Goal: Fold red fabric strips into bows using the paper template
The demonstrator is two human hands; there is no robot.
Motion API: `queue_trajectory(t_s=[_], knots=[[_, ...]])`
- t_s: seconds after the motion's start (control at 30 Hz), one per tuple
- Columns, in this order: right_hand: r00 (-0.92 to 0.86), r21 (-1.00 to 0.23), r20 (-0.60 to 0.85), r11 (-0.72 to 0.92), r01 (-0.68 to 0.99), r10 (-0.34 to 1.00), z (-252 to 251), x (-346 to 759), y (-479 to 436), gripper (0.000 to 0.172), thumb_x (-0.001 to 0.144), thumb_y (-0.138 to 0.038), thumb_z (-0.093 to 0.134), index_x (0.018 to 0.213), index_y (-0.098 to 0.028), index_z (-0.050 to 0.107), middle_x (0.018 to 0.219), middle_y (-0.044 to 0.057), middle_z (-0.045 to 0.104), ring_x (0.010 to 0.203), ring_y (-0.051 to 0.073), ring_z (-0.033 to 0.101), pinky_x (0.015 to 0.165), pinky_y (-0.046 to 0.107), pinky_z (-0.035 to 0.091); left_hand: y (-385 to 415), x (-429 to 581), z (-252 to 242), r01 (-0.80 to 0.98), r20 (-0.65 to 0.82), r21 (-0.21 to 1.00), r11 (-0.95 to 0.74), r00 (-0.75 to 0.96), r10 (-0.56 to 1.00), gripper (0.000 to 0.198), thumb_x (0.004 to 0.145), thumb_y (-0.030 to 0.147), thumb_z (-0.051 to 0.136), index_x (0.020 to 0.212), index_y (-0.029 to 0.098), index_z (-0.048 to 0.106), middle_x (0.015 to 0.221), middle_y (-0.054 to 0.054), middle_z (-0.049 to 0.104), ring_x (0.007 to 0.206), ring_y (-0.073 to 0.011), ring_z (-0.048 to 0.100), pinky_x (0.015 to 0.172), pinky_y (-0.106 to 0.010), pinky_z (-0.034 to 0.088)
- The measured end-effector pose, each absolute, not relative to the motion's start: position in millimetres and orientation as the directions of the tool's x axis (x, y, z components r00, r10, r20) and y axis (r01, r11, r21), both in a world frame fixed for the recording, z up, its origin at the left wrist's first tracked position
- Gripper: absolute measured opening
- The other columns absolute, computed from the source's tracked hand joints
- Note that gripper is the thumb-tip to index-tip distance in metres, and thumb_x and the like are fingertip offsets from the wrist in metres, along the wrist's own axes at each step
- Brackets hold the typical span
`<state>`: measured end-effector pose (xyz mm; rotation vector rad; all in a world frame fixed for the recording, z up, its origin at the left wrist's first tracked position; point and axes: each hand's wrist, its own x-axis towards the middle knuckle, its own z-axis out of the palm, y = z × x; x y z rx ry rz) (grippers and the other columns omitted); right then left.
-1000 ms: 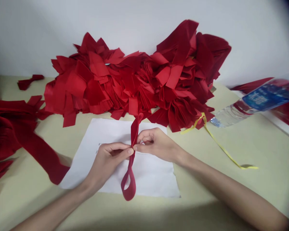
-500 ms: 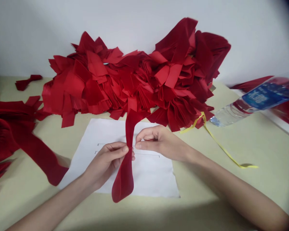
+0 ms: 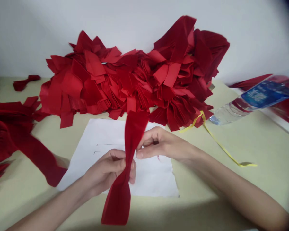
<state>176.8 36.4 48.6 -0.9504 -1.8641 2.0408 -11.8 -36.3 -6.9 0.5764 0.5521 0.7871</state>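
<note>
A wide red velvet strip [image 3: 135, 134] stands up and hangs down across the middle of my view, gathered narrow at its centre. My left hand [image 3: 106, 171] is shut on that gathered waist. My right hand [image 3: 159, 144] comes in from the right, its thumb and fingertips pinching the strip's right edge. The strip's lower end [image 3: 118, 202] hangs flat past the paper's bottom edge. Beneath my hands lies a white paper sheet [image 3: 154, 179] with thin drawn lines, partly hidden by the strip and my left hand.
A big pile of cut red fabric pieces [image 3: 125, 83] lies against the white wall. More red fabric [image 3: 4, 134] lies at the left of the beige table [image 3: 26, 205]. A yellow ribbon [image 3: 221, 147] and a lying plastic water bottle [image 3: 255, 99] are at the right.
The strip has opened from a narrow loop into a wide flat band. Its lower end now reaches further down, and my left hand has moved slightly lower.
</note>
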Motion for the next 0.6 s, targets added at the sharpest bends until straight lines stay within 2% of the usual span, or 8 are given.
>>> queue_trajectory(t_s=[0.07, 0.17, 0.23, 0.27, 0.33, 0.43, 0.53, 0.6], knots=[[-0.823, -0.959, -0.282, -0.179, 0.222, 0.493, 43, 176, 36, 0.010, 0.069, -0.018, 0.069, 0.078, -0.013, 0.066, 0.061, -0.005, 0.053, 0.053, 0.004, 0.040, 0.048, 0.017, 0.031, -39, -9, -2, -0.379, -0.256, 0.666, 0.642, 0.692, 0.674, 0.023, 0.067, 0.036, 0.074, 0.063, 0.013, 0.071, 0.058, -0.005, 0.066, 0.050, -0.0123, 0.055, 0.050, -0.023, 0.036], [-0.918, -0.964, -0.263, -0.127, 0.235, 0.295, 34, 170, 31, 0.007, 0.071, -0.016, 0.068, 0.076, -0.011, 0.067, 0.053, -0.007, 0.049, 0.047, 0.003, 0.029, 0.044, 0.016, 0.026, -45, -2, 4, -0.092, -0.394, 0.684, 0.724, 0.789, 0.472, 0.016, 0.058, 0.027, 0.079, 0.056, 0.013, 0.070, 0.052, -0.003, 0.063, 0.046, -0.0114, 0.051, 0.048, -0.024, 0.035], [-0.955, -0.970, -0.235, 0.014, 0.241, 0.181, 32, 165, 27, 0.009, 0.072, -0.018, 0.069, 0.076, -0.011, 0.068, 0.051, -0.008, 0.049, 0.044, 0.002, 0.025, 0.043, 0.017, 0.022, -49, 2, 4, 0.055, -0.505, 0.679, 0.732, 0.760, 0.410, 0.011, 0.053, 0.018, 0.078, 0.054, 0.014, 0.068, 0.051, 0.001, 0.060, 0.049, -0.0110, 0.051, 0.051, -0.023, 0.037], [-0.961, -0.963, -0.218, 0.123, 0.241, 0.171, 34, 164, 25, 0.009, 0.072, -0.019, 0.070, 0.076, -0.011, 0.068, 0.054, -0.007, 0.052, 0.045, 0.002, 0.029, 0.044, 0.017, 0.024, -49, 4, 4, 0.092, -0.545, 0.683, 0.725, 0.725, 0.422, 0.011, 0.052, 0.014, 0.077, 0.054, 0.015, 0.067, 0.052, 0.002, 0.060, 0.051, -0.0108, 0.051, 0.053, -0.023, 0.038], [-0.959, -0.891, -0.191, 0.373, 0.258, 0.208, 42, 164, 21, 0.004, 0.075, -0.017, 0.067, 0.077, -0.014, 0.069, 0.060, -0.005, 0.057, 0.050, 0.003, 0.039, 0.051, 0.017, 0.029, -48, 4, 2, 0.109, -0.583, 0.711, 0.695, 0.644, 0.495, 0.009, 0.055, 0.012, 0.073, 0.054, 0.014, 0.065, 0.051, 0.003, 0.057, 0.051, -0.0096, 0.048, 0.054, -0.023, 0.039], [-0.929, -0.666, -0.126, 0.665, 0.338, 0.347, 61, 171, 14, 0.014, 0.082, -0.013, 0.056, 0.080, -0.017, 0.069, 0.062, -0.002, 0.060, 0.054, 0.006, 0.045, 0.056, 0.019, 0.031, -39, -4, 2, 0.075, -0.581, 0.760, 0.646, 0.523, 0.623, 0.012, 0.065, 0.017, 0.070, 0.055, 0.012, 0.065, 0.047, 0.005, 0.049, 0.049, -0.0075, 0.043, 0.055, -0.022, 0.039], [-0.880, -0.520, -0.025, 0.745, 0.417, 0.474, 74, 179, 8, 0.017, 0.084, -0.013, 0.052, 0.077, -0.016, 0.068, 0.062, 0.001, 0.059, 0.055, 0.008, 0.045, 0.054, 0.021, 0.029, -30, -14, 4, -0.074, -0.552, 0.762, 0.643, 0.445, 0.706, 0.012, 0.071, 0.022, 0.069, 0.064, 0.012, 0.069, 0.054, 0.002, 0.056, 0.054, -0.0084, 0.048, 0.058, -0.021, 0.040], [-0.843, -0.541, 0.016, 0.714, 0.446, 0.538, 76, 181, 8, 0.017, 0.084, -0.014, 0.053, 0.077, -0.016, 0.068, 0.059, -0.001, 0.057, 0.052, 0.007, 0.041, 0.052, 0.021, 0.028, -28, -19, 6, -0.182, -0.528, 0.745, 0.642, 0.428, 0.733, 0.011, 0.072, 0.023, 0.069, 0.068, 0.013, 0.069, 0.060, 0.000, 0.061, 0.057, -0.0092, 0.052, 0.057, -0.020, 0.040]])
